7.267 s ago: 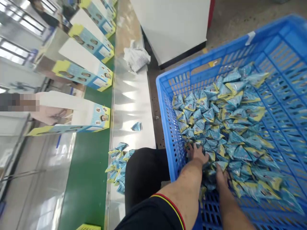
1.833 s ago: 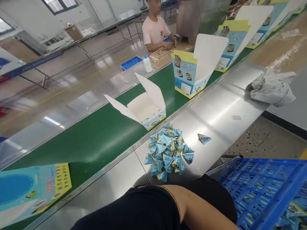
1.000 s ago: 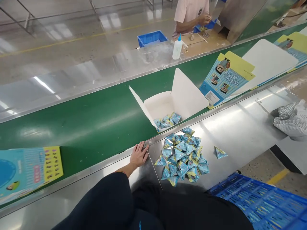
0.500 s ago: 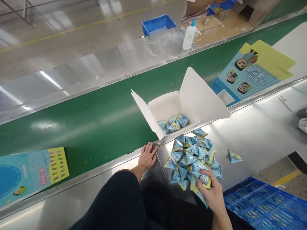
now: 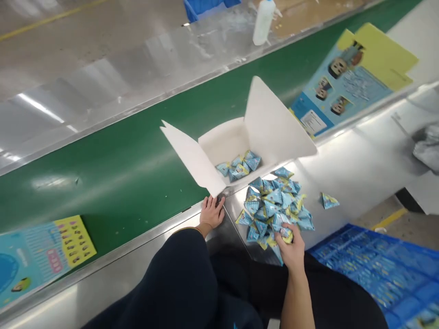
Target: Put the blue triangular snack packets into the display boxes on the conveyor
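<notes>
A pile of small blue-and-yellow triangular packets [image 5: 276,205] lies on the steel ledge in front of me. My right hand [image 5: 291,249] is closed on a few packets at the pile's near edge. My left hand [image 5: 211,212] lies flat on the ledge with fingers stretched out, its fingertips at the near corner of an open white carton [image 5: 270,123]. The carton stands on the green conveyor belt [image 5: 113,160] with flaps spread, and several packets [image 5: 240,167] lie inside it. One stray packet [image 5: 328,200] sits to the right of the pile.
A blue crate [image 5: 377,269] with packets stands at the lower right. Printed blue-and-yellow cartons lie on the belt at the left [image 5: 37,253] and at the upper right [image 5: 356,77]. A white squeeze bottle [image 5: 263,20] stands across the belt. Striped cloth [image 5: 427,146] lies far right.
My right hand came in and closed on packets at the pile's near edge. My left hand stayed on the ledge. The view has tilted down and nearer.
</notes>
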`<state>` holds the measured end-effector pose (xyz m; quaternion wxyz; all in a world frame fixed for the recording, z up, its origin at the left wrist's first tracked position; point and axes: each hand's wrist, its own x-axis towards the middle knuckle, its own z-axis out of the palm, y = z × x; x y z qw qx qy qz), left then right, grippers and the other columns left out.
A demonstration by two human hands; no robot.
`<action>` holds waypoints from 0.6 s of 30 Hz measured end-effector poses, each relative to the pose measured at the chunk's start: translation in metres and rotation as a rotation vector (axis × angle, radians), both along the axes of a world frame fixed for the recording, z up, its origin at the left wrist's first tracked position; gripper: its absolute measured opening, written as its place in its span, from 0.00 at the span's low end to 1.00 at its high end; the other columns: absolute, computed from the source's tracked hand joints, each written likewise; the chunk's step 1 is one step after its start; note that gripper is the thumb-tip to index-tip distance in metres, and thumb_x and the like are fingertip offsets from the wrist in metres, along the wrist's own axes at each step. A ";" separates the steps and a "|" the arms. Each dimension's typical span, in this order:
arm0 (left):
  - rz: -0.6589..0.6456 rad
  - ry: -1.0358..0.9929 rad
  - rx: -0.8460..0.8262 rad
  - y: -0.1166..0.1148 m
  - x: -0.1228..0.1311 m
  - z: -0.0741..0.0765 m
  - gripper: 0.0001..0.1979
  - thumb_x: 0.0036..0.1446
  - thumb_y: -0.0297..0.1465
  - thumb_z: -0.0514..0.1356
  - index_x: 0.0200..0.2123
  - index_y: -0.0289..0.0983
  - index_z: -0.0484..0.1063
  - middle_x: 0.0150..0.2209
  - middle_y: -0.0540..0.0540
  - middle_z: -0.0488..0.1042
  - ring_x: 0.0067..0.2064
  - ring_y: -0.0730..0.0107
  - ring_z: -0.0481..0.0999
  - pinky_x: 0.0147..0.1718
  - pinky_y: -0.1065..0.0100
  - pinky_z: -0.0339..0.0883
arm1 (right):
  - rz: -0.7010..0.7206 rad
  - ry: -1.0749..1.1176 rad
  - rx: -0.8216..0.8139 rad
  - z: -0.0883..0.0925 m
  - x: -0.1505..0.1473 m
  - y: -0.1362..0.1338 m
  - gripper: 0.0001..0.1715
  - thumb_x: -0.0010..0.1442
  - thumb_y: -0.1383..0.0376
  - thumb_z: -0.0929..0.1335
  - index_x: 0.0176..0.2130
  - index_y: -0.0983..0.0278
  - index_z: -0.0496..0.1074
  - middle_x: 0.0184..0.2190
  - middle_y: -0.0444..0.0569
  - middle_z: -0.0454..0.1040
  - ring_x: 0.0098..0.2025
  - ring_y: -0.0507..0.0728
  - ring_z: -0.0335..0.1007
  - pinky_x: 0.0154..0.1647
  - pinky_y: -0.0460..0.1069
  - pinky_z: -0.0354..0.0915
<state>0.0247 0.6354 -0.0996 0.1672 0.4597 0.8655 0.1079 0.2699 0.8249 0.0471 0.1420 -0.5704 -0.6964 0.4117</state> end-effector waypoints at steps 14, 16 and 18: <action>0.082 0.066 -0.046 0.016 -0.011 0.000 0.30 0.66 0.35 0.52 0.70 0.36 0.66 0.75 0.32 0.54 0.76 0.42 0.51 0.72 0.38 0.45 | -0.242 0.098 0.052 -0.030 -0.019 -0.011 0.22 0.44 0.55 0.67 0.40 0.60 0.73 0.39 0.52 0.73 0.41 0.63 0.68 0.48 0.58 0.65; 0.035 0.034 0.002 0.021 -0.002 0.005 0.29 0.67 0.37 0.53 0.68 0.35 0.67 0.74 0.31 0.55 0.75 0.43 0.54 0.71 0.40 0.48 | -0.189 0.102 0.022 -0.037 -0.027 -0.008 0.21 0.44 0.58 0.67 0.40 0.60 0.72 0.42 0.53 0.72 0.43 0.64 0.68 0.50 0.58 0.66; -0.084 -0.011 0.061 0.026 0.010 0.010 0.28 0.67 0.40 0.54 0.67 0.36 0.68 0.73 0.31 0.59 0.73 0.45 0.58 0.70 0.42 0.53 | -0.113 0.140 -0.021 -0.042 -0.034 -0.007 0.19 0.44 0.60 0.68 0.39 0.60 0.71 0.43 0.53 0.72 0.45 0.64 0.68 0.51 0.58 0.66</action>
